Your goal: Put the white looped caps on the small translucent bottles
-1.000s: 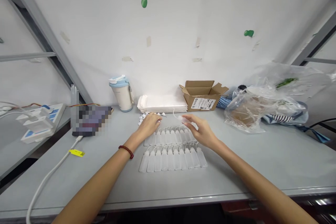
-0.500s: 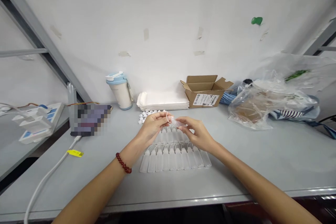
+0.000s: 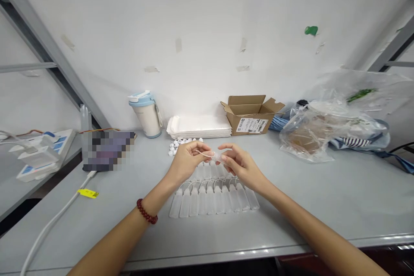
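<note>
My left hand (image 3: 186, 162) is closed in a pinch at the neck end of a small translucent plastic bottle (image 3: 217, 155), where a thin white tube or loop sticks out across the fingers. From the other side, my right hand (image 3: 243, 166) grips the same bottle between thumb and fingers, covering most of it. Beneath both hands, a front row of similar bottles (image 3: 211, 203) lies side by side on the table, with thin curved tubes at their tops. A second row (image 3: 204, 172) lies behind, partly hidden by my hands. Small white caps (image 3: 171, 148) are piled beyond my left hand.
Along the wall stand a blue-lidded cup (image 3: 147, 116), a stack of white trays or envelopes (image 3: 199, 128) and an open cardboard box (image 3: 250, 116). Plastic bags (image 3: 307, 136) lie right. A phone-like blurred object (image 3: 108, 151), white cable (image 3: 53, 220) and power strip (image 3: 61, 151) are left.
The thin tube at my left hand has swung from upright to lying leftward across the fingers. My right fingers have shifted on the bottle. The whole view has tilted slightly.
</note>
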{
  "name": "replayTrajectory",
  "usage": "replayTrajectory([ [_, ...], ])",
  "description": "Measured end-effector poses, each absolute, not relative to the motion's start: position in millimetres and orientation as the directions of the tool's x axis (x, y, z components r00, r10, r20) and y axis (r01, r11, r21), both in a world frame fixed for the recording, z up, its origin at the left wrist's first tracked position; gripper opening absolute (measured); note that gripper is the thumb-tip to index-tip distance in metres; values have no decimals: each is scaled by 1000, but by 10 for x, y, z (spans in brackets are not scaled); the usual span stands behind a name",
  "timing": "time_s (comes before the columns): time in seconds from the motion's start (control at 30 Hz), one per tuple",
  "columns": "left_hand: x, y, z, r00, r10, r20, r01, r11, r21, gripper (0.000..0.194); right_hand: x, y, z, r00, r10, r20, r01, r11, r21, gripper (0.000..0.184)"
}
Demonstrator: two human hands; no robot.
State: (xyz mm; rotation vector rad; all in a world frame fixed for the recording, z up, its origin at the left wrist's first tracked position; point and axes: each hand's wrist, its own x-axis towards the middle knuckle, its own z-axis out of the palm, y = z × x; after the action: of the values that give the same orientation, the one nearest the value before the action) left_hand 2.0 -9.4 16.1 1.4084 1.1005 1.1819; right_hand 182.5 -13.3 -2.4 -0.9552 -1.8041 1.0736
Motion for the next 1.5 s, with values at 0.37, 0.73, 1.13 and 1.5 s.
replayTrajectory([
  [0.37, 36, -162, 142, 213, 972, 98, 73, -115, 991, 13, 1876, -151, 53, -495, 867, -65, 90, -23, -996, 41],
  [0.73, 39, -205, 247, 312, 946, 93, 153, -147, 977, 16, 1905, -165, 157, -504, 828, -246, 29, -268, -963, 42],
  [1.13, 66, -192, 111, 312, 948, 71, 58, -94, 994, 18, 1847, -184, 52, -484, 874, -41, 107, 12, -994, 38],
  [1.5, 35, -179, 138, 333, 886, 323, 119, -379, 918, 15, 1858, -192, 157, -521, 850, -77, -46, -118, -992, 35],
])
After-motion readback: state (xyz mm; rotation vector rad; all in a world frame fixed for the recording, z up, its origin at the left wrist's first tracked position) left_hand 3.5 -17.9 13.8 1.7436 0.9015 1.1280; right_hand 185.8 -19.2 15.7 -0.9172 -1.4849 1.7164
